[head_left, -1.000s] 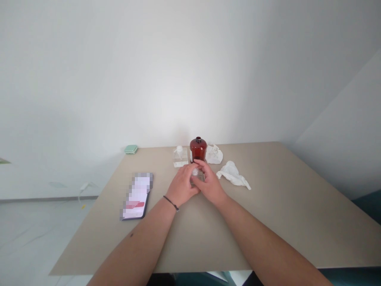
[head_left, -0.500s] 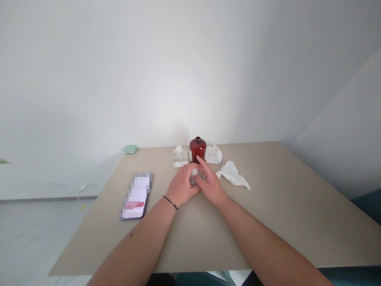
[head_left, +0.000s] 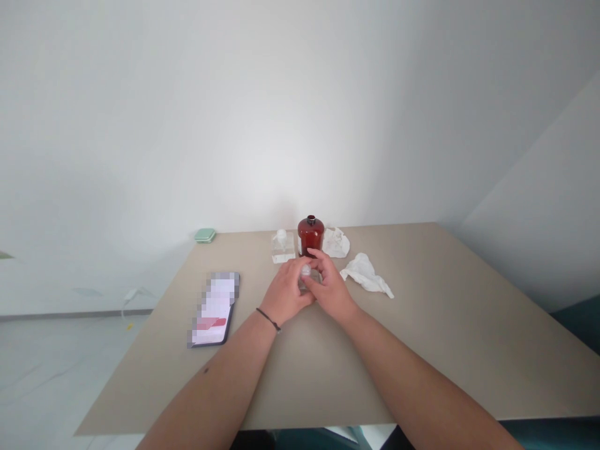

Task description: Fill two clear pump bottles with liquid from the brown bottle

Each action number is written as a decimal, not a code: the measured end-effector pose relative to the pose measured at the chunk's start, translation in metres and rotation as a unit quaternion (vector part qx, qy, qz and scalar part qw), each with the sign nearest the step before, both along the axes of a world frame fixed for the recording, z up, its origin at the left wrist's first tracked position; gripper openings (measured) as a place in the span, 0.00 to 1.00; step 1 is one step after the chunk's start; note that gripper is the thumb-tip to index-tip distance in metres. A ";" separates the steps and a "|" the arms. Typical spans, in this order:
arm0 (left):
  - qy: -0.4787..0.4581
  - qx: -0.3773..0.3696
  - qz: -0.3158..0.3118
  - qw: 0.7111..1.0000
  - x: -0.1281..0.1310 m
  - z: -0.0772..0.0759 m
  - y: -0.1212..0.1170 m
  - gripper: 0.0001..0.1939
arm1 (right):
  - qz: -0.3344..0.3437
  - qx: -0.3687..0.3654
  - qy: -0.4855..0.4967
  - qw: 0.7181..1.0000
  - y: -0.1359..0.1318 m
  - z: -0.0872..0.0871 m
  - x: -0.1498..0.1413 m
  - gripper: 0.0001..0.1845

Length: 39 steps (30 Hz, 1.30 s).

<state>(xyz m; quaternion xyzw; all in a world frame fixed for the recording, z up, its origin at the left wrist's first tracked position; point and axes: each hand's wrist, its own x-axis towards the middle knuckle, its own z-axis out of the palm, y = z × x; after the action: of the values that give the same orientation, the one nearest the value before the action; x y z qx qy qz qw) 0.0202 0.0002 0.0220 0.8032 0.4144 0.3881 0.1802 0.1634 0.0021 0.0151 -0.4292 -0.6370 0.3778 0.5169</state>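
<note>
Between my two hands stands a small clear bottle point(head_left: 314, 281) with a translucent cap point(head_left: 306, 270). My left hand point(head_left: 287, 290) wraps round its left side, with the fingers partly hidden. From the right, my right hand point(head_left: 334, 289) closes on the bottle; its thumb lies by the cap and its index finger reaches over the far side. Just behind the hands is a dark red-brown bottle point(head_left: 311, 234) with an uncovered neck. To its left stands another clear square bottle point(head_left: 282, 248) with a white cap, holding some clear liquid.
A phone point(head_left: 216, 309) with a lit screen lies on the left of the table point(head_left: 422, 350). One crumpled tissue point(head_left: 336, 242) sits beside the red-brown bottle, and a second tissue point(head_left: 366, 275) lies nearer on the right. A small green case point(head_left: 205, 235) is at the far left corner, by the wall.
My right index finger has lowered and bent slightly toward the bottle, and the right thumb has shifted a little at the cap. My left hand looks nearly unmoved.
</note>
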 end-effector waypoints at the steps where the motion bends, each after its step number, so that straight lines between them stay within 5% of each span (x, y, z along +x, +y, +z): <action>1: 0.001 0.000 0.000 1.000 0.000 0.000 0.000 0.32 | -0.012 -0.001 -0.004 1.000 0.001 0.000 -0.001 0.31; 23: -0.003 0.013 -0.005 1.000 0.000 -0.001 0.000 0.30 | 0.045 0.010 -0.004 0.999 0.000 0.001 0.003 0.33; 34: -0.006 0.012 0.001 1.000 0.000 -0.004 0.002 0.32 | -0.003 0.027 -0.057 0.998 0.002 0.001 0.000 0.27; 39: 0.000 0.015 0.001 1.000 -0.002 -0.007 0.001 0.34 | -0.003 0.125 -0.185 0.975 0.001 0.018 0.033 0.32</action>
<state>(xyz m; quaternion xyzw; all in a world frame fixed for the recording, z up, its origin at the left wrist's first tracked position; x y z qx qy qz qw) 0.0187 0.0011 0.0148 0.8054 0.4093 0.3947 0.1675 0.1963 0.0033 0.0335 -0.4257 -0.7622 0.2079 0.4411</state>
